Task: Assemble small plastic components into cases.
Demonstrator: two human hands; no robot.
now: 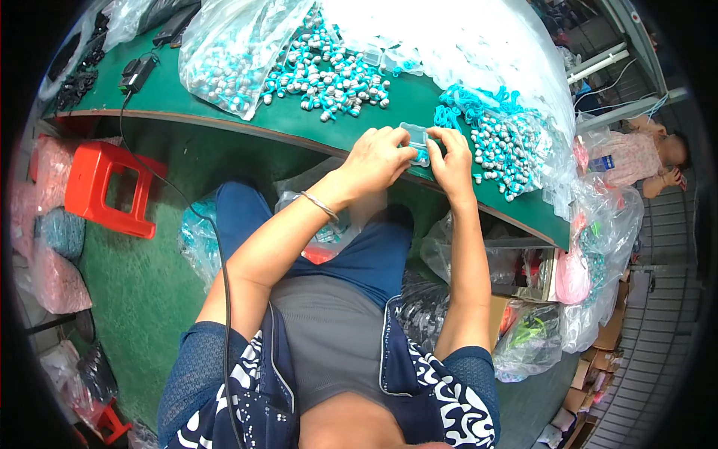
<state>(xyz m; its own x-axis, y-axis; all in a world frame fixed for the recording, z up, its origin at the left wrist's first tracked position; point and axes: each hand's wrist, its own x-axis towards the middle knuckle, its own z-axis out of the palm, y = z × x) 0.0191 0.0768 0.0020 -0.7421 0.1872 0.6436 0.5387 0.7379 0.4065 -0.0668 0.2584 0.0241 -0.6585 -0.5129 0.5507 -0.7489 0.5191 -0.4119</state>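
At the table's front edge I hold a small clear plastic box [413, 135] with its hinged lid raised. Something bright blue lies inside it, too small to name. My left hand [374, 161] pinches the box's left side between thumb and fingers. The fingers of my right hand [453, 163] are closed on its right side. Just right of that hand is a heap of small grey-and-teal plug-like pieces [502, 153], with a bundle of teal cords [479, 103] behind it. A second heap of similar pieces [329, 82] lies beyond my left hand.
The green table [299, 129] spans the far side. A clear bag of the pieces [224, 75] and a large whitish bag [479, 37] stand on it. A black cable [179, 194] hangs in front of me. A red stool [112, 187] is at left; a person [636, 157] is at right.
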